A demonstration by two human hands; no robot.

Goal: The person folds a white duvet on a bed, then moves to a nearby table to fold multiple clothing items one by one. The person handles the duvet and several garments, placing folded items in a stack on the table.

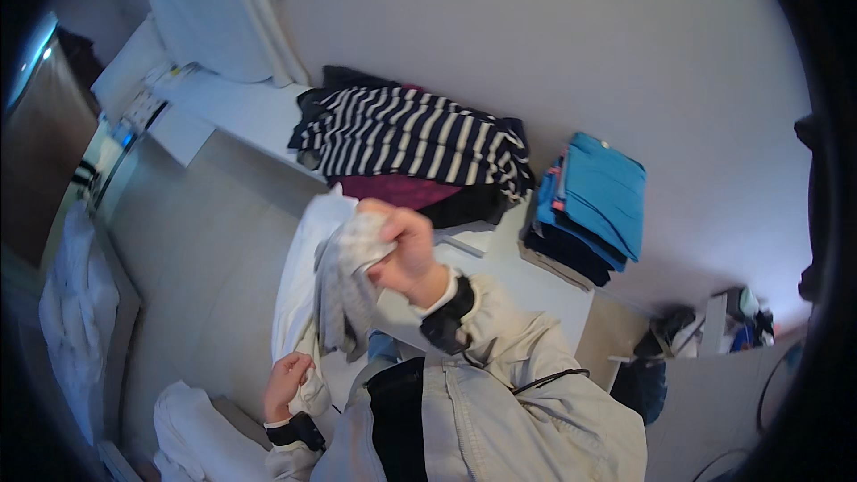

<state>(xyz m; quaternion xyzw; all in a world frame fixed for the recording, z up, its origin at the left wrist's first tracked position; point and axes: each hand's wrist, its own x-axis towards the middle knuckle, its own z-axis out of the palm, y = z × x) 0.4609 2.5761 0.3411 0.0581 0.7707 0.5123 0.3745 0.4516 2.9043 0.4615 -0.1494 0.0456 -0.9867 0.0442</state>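
Note:
My right hand (411,252) is raised in front of me, fingers closed on a bunched part of a white and grey garment (339,281). Lower and to the left, my left hand (287,382) grips a white lower part of the hanging cloth. The garment drapes between the two hands, with a long white length on the left and a grey part on the right. Its exact kind cannot be made out. Behind my right hand, a striped navy and white garment (411,138) lies on top of a heap of clothes.
The heap rests on a white bench (245,116) along the wall. To its right stands a folded stack topped by a blue garment (603,192). White cloth (210,13) hangs at the far left. More white fabric (196,433) lies at the lower left.

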